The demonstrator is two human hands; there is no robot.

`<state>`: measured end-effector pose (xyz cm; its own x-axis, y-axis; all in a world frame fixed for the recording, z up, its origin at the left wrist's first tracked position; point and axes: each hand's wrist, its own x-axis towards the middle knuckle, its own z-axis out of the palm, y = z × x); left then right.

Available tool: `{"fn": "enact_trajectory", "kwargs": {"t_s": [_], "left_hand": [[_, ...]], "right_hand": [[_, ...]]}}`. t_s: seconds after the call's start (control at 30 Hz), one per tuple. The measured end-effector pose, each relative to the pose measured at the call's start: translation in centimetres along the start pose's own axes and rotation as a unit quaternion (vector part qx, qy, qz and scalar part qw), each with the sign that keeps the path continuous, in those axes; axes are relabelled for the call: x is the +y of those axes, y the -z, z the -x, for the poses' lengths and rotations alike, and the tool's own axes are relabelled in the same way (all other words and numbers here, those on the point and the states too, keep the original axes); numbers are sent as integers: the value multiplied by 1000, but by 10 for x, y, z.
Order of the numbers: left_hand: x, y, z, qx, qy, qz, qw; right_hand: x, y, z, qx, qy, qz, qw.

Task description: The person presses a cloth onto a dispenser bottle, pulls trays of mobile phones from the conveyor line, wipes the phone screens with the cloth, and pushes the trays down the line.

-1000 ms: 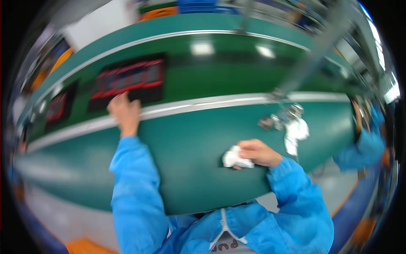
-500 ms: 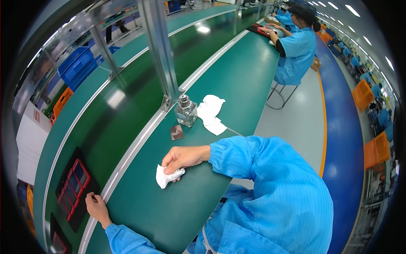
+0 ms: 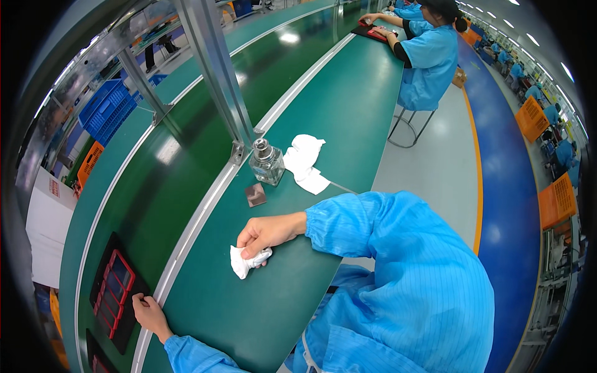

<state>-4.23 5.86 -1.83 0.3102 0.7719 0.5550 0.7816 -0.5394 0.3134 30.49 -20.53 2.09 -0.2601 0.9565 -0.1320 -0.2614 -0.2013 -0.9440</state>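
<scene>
My right hand (image 3: 266, 239) is closed around a crumpled white wipe (image 3: 241, 263) over the green bench. My left hand (image 3: 151, 316) is beside the rail at the bench's edge, fingers loosely bent and apart, with nothing visible in them. Its fingertips are at the near edge of a black tray (image 3: 132, 316) with red-framed dark panels (image 3: 118, 289); whether they touch it I cannot tell. Beyond my right hand a small dark square plate (image 3: 255, 194) lies flat. Next to it stand a clear glass bottle (image 3: 267, 165) with a metal top and more white wipes (image 3: 303, 163).
A metal post (image 3: 214, 74) rises from the rail behind the bottle. Another black tray (image 3: 98, 354) shows at the lower left. Farther along the bench (image 3: 348, 105) a seated co-worker (image 3: 429, 59) in blue handles a red-and-black tray. Blue crates (image 3: 107, 109) stand across the line.
The whole view has shifted slightly. My right hand still holds the wipe, and my left hand stays by the tray. The co-worker's arm now reaches farther across their tray.
</scene>
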Motion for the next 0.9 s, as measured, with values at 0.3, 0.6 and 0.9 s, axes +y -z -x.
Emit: {"fn": "enact_trajectory", "kwargs": {"t_s": [0.3,0.6,0.9], "left_hand": [[1,0,0,6,5,0,1000],[11,4,-3,-13,29,46,998],[10,3,0,-37,16,-18,999]], "right_hand": [[0,1,0,-1,-5,2,1000],[3,2,-2,-1,-4,6,1000],[4,1,-1,-7,-1,19,1000]]}}
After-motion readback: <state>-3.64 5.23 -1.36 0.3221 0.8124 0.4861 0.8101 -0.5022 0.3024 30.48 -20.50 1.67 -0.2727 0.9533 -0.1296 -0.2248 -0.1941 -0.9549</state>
